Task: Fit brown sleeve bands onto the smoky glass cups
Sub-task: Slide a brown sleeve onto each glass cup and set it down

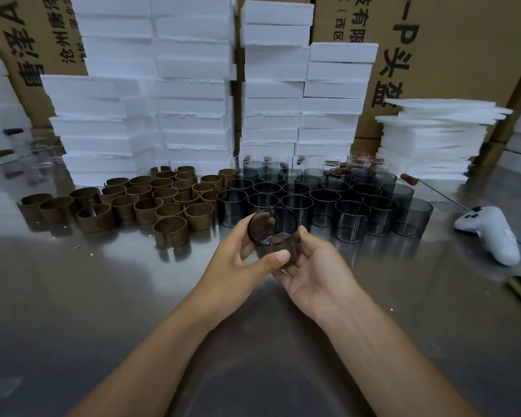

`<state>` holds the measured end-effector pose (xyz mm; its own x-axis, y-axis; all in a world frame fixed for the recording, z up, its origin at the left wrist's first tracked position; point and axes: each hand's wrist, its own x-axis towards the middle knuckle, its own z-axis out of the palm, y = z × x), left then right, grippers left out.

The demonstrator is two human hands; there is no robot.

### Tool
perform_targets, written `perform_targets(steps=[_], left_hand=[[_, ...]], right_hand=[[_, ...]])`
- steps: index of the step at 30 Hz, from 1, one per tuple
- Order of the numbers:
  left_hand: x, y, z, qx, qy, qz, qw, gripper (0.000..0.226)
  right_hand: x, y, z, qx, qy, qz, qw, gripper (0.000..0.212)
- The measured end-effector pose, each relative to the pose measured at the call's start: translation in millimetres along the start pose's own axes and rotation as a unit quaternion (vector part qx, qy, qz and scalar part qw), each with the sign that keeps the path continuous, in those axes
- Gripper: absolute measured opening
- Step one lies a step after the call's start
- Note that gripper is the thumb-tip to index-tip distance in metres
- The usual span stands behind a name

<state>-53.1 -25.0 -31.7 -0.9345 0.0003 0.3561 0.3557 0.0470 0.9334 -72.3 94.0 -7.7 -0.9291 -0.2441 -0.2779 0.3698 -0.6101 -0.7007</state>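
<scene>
Curling your left hand (238,257) and right hand (316,275) round the smoky glass cup (275,233), you seem to steady it for the brown sleeve band (171,231) lying leftward.

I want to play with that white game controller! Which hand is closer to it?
Right. The right hand holds the cup, with the controller well off to its right. The left hand grips the cup's other side, farther away.

It was a packing workshop or warehouse: printed cardboard cartons (451,55) lined the back, white foam trays (193,85) stood stacked, and a steel counter (73,296) carried batches of parts.
</scene>
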Motion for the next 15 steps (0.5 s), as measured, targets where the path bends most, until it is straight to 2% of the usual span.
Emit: perform_targets(steps=[3,7,15], left_hand=[[-0.9,0.5,0.9,-0.013,0.002,-0.009,1.000,0.057],[-1.8,2.3,2.5,-0.036,0.007,-0.013,0.999,0.048],[-3.3,5.3,4.6,-0.081,0.005,-0.017,0.997,0.055]], right_hand=[[0.1,0.1,-1.5,0.007,-0.033,-0.004,0.999,0.033],[0.4,0.7,-2.4,0.004,-0.073,-0.002,0.997,0.036],[-0.3,6.3,0.3,-0.036,-0.113,0.045,0.992,0.059]])
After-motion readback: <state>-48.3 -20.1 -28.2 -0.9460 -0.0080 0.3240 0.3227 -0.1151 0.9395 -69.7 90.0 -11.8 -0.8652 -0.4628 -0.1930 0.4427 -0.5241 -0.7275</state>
